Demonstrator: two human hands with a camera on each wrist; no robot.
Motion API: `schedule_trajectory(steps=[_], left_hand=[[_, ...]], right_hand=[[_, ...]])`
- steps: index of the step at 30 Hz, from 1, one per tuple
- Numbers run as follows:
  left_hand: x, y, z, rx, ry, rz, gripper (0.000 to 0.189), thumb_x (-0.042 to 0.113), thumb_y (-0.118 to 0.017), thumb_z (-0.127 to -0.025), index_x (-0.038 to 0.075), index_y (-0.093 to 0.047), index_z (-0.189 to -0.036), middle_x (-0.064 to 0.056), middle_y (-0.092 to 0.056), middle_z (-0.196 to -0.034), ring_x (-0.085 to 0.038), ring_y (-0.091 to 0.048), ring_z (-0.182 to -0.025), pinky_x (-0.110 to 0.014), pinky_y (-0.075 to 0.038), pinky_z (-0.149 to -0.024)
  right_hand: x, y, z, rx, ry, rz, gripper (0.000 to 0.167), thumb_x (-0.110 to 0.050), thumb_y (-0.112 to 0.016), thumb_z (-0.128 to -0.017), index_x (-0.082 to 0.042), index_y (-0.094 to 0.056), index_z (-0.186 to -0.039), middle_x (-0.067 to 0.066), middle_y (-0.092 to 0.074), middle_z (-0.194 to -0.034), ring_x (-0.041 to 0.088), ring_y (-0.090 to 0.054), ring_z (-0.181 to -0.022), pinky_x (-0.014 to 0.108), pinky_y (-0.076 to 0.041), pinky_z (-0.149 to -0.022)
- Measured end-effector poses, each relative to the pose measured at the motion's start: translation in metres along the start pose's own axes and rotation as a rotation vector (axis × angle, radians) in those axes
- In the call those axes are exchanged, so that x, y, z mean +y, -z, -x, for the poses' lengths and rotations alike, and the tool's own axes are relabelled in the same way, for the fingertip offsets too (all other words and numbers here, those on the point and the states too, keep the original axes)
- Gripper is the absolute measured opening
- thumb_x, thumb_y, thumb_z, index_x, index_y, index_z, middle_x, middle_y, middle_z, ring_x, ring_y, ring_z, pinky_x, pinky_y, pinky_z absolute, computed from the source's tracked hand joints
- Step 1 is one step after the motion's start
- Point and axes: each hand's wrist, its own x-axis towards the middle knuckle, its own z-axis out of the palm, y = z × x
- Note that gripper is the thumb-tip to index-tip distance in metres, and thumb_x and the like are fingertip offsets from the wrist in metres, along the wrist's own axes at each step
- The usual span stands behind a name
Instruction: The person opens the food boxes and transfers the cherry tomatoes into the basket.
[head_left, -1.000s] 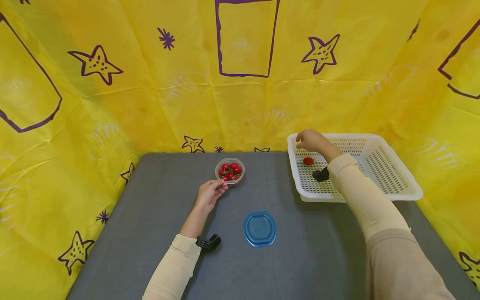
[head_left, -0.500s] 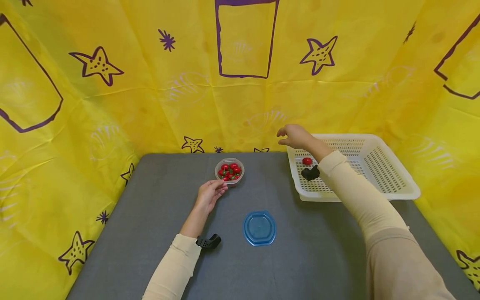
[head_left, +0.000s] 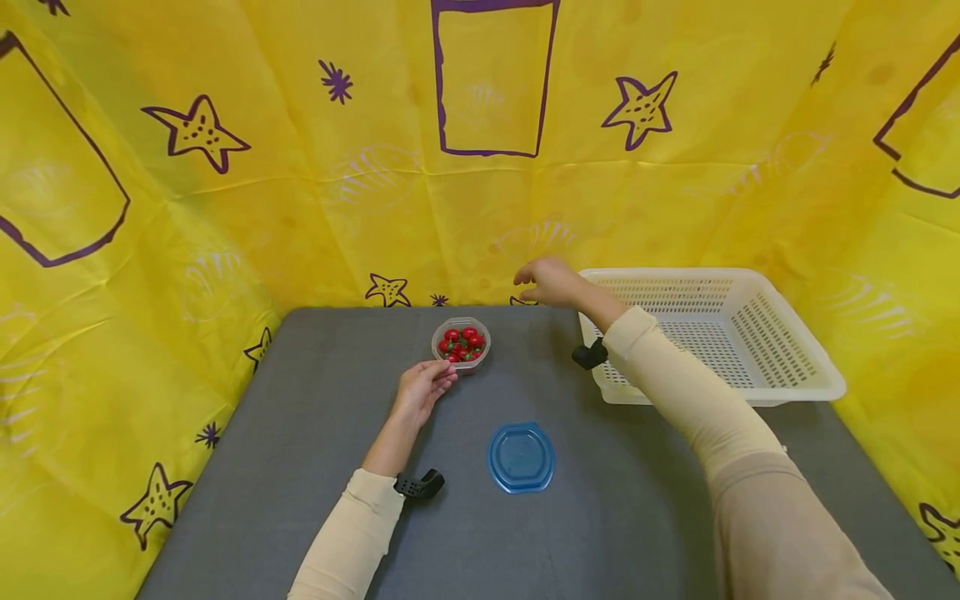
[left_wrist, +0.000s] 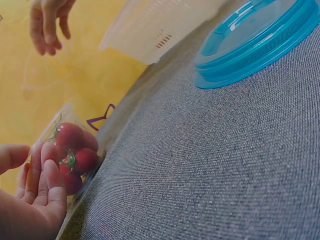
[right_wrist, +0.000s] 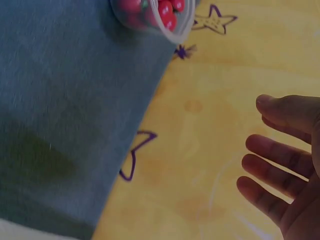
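Small red tomatoes (head_left: 452, 345) with green stems fill a clear plastic tub (head_left: 489, 343) near the table's far edge. My left hand (head_left: 420, 390) touches the tub's near side with its fingertips; the left wrist view shows its fingers loosely bent and the thumb (left_wrist: 12, 156) apart. Raised over the far edge, between the tub and the white basket, is my right hand (head_left: 553, 282). Its fingers are spread and relaxed, with nothing between them in the right wrist view. A blue lid (head_left: 521, 457) lies flat on the table in front of the tub.
A white perforated basket (head_left: 783, 337) stands at the back right, its left part hidden by my right forearm. Grey cloth (head_left: 300, 433) covers the table. A yellow patterned curtain (head_left: 480, 200) hangs behind and at both sides. Each wrist wears a black band (head_left: 422, 484).
My right hand has moved left, out from above the basket toward the tub. The red tomato seen in the basket earlier is now hidden from view. The left hand has stayed at the tub.
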Motion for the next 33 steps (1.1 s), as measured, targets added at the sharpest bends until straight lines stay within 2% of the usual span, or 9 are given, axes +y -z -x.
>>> schedule_trajectory(steps=[3, 12, 18, 25, 33], left_hand=[[0.000, 0.000, 0.000, -0.001, 0.000, -0.001, 0.014, 0.012, -0.061, -0.096, 0.001, -0.061, -0.105, 0.005, -0.070, -0.075, -0.007, -0.067, -0.070, -0.020, -0.055, -0.072], [0.000, 0.002, 0.000, -0.015, -0.010, 0.002, 0.017, 0.011, -0.061, -0.095, -0.001, -0.060, -0.107, 0.005, -0.070, -0.075, -0.007, -0.067, -0.071, -0.021, -0.055, -0.072], [0.000, 0.001, -0.001, -0.015, -0.002, -0.002, 0.016, 0.011, -0.061, -0.095, -0.001, -0.061, -0.106, 0.004, -0.070, -0.075, -0.007, -0.067, -0.070, -0.022, -0.055, -0.073], [0.001, 0.000, 0.000, -0.019, -0.003, -0.008, 0.023, 0.011, -0.060, -0.096, -0.005, -0.059, -0.112, 0.005, -0.069, -0.075, -0.006, -0.067, -0.070, -0.020, -0.054, -0.070], [0.000, 0.000, 0.000, -0.001, 0.000, -0.013, 0.020, 0.011, -0.060, -0.096, -0.003, -0.060, -0.110, 0.005, -0.069, -0.075, -0.007, -0.067, -0.070, -0.020, -0.055, -0.070]], right_hand=[[-0.008, -0.008, -0.007, -0.007, 0.019, 0.001, 0.028, -0.012, -0.067, -0.089, 0.000, -0.069, -0.114, 0.019, -0.069, -0.116, 0.035, -0.064, -0.107, 0.046, -0.050, -0.094], [-0.034, -0.030, -0.028, -0.104, 0.044, -0.040, 0.029, -0.015, -0.065, -0.092, -0.003, -0.067, -0.119, 0.015, -0.067, -0.120, 0.031, -0.062, -0.112, 0.043, -0.049, -0.098], [-0.047, -0.048, -0.035, -0.129, 0.078, -0.017, 0.031, -0.014, -0.067, -0.091, -0.001, -0.067, -0.119, 0.015, -0.068, -0.119, 0.029, -0.064, -0.111, 0.041, -0.050, -0.098], [-0.054, -0.068, -0.039, -0.153, 0.091, -0.060, 0.026, -0.008, -0.066, -0.090, 0.000, -0.069, -0.114, 0.016, -0.069, -0.116, 0.031, -0.064, -0.110, 0.041, -0.050, -0.098], [-0.058, -0.086, -0.040, -0.164, 0.096, 0.093, 0.028, -0.010, -0.067, -0.089, -0.002, -0.069, -0.116, 0.014, -0.068, -0.112, 0.027, -0.064, -0.102, 0.037, -0.052, -0.093]])
